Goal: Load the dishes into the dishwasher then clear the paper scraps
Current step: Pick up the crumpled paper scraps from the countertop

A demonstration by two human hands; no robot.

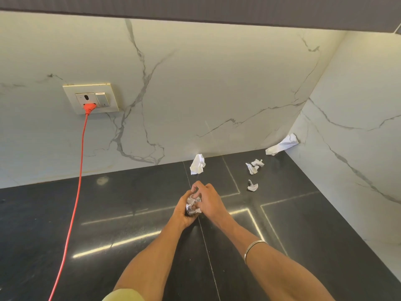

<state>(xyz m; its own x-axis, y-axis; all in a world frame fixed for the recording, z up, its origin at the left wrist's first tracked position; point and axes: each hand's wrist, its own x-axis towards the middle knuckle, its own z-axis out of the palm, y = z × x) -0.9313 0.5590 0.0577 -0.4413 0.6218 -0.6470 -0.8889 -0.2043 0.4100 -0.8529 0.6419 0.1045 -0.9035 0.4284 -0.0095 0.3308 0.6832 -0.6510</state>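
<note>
My left hand (181, 211) is cupped around a wad of crumpled paper scraps (192, 205) above the black countertop (108, 213). My right hand (208, 200) meets it from the right, fingertips curled onto the same wad. Loose white scraps lie further back: a tall crumpled piece (197, 164) by the wall, a crumpled piece (254, 166) to its right, a small bit (252, 186) nearer me, and a long piece (282, 144) in the corner. No dishes or dishwasher are in view.
A marble-look wall (195, 94) backs the counter and turns at the right corner. An orange cable (73, 203) hangs from a plug in the wall socket (91, 101) and crosses the counter's left side. A dark cabinet (195, 7) overhangs.
</note>
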